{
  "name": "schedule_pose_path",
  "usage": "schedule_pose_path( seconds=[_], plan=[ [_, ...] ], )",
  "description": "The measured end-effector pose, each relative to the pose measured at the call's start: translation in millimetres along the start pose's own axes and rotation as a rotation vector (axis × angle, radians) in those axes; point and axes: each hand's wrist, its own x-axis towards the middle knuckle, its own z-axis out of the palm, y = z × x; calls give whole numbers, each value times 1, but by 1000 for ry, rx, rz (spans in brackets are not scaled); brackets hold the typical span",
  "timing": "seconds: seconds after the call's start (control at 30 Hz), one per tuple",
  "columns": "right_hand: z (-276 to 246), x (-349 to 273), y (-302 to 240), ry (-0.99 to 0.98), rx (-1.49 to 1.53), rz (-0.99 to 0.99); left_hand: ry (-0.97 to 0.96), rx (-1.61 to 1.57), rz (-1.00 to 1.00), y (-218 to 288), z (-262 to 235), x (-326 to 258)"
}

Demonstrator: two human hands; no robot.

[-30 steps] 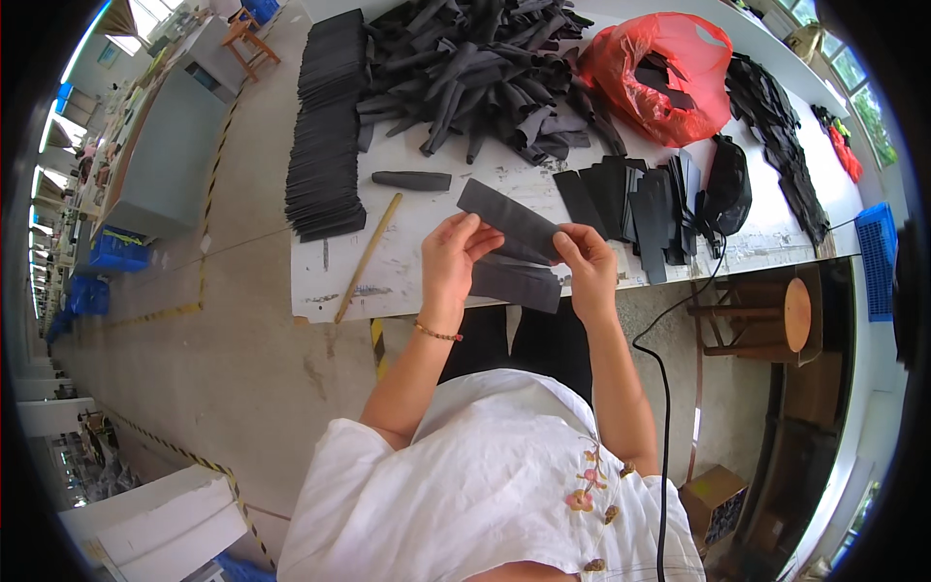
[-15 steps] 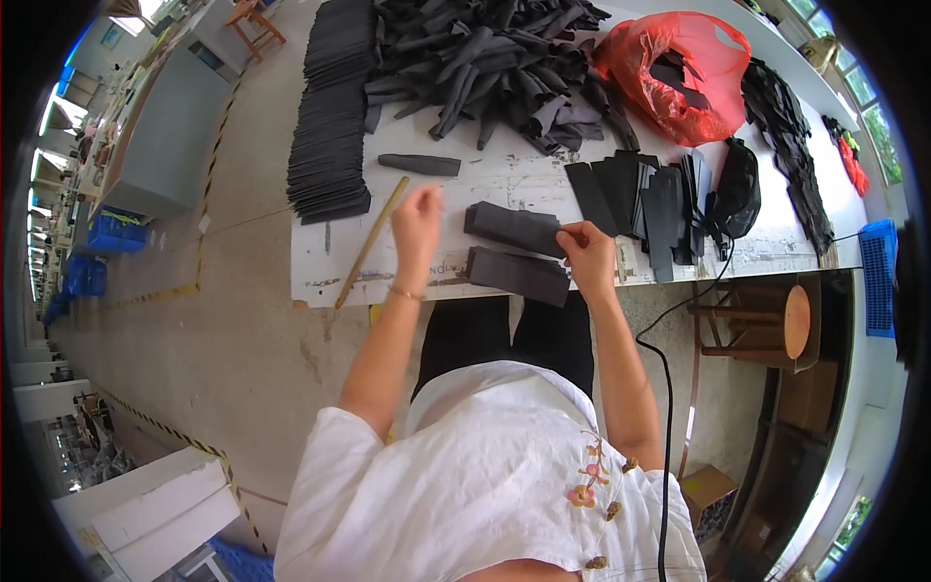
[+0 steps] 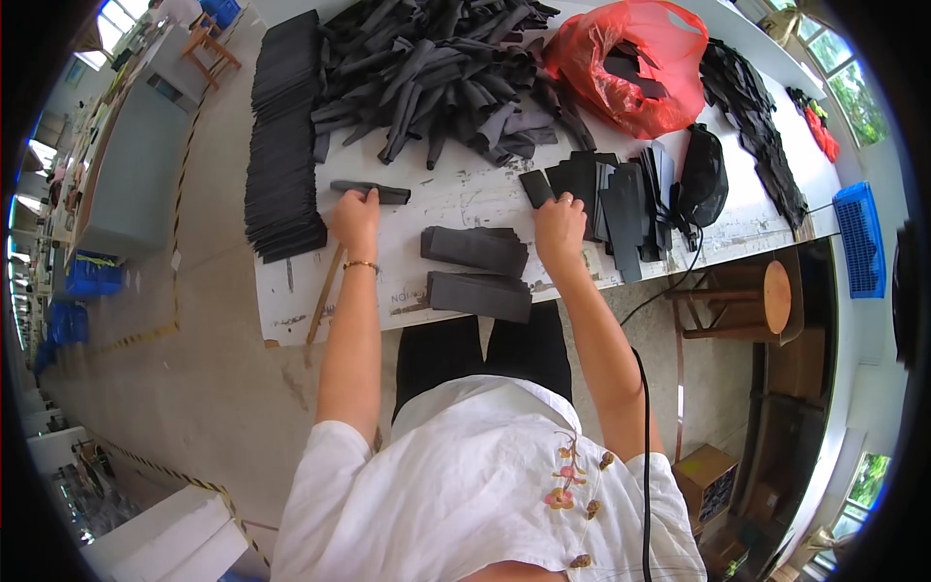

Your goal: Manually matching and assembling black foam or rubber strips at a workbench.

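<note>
My left hand (image 3: 356,219) is closed on one end of a small folded dark grey fabric piece (image 3: 394,195), which lies on the table. Farther right, my right hand (image 3: 561,231) pinches a black fabric strip (image 3: 535,188) at the left side of several fanned-out dark strips (image 3: 624,209). Between my hands lie two short stacks of dark fabric panels, an upper stack (image 3: 473,249) and a lower stack (image 3: 479,295) near the table's front edge. A thin wooden stick (image 3: 324,299) lies below my left hand, partly hidden by the wrist.
A long row of stacked dark pieces (image 3: 283,136) lines the table's left side. Behind sits a heap of folded dark pieces (image 3: 436,78), with a red plastic bag (image 3: 669,97) to its right. A black pouch (image 3: 704,177) and a cable (image 3: 644,388) are on the right, above a wooden stool (image 3: 775,297).
My left hand has gone from above the stick to the folded piece and closed on it. My right hand has left the upper panel stack and moved up to the fanned strips.
</note>
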Motion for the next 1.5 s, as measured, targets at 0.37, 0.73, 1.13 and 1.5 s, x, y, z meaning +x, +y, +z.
schedule_pose_path(
  seconds=[0.37,0.73,1.13,1.5],
  plan=[
    [-14,-19,12,78,259,-243,-317,-1466,-247,5,-35,-19],
    [-98,-51,26,71,1315,45,-692,-1917,-590,20,-64,-51],
    [-156,-81,-19,177,965,-519,-670,-1817,-393,39,-87,-69],
    [-166,-71,-28,399,722,-584,-747,-1597,-340,51,-87,-83]
  ],
)
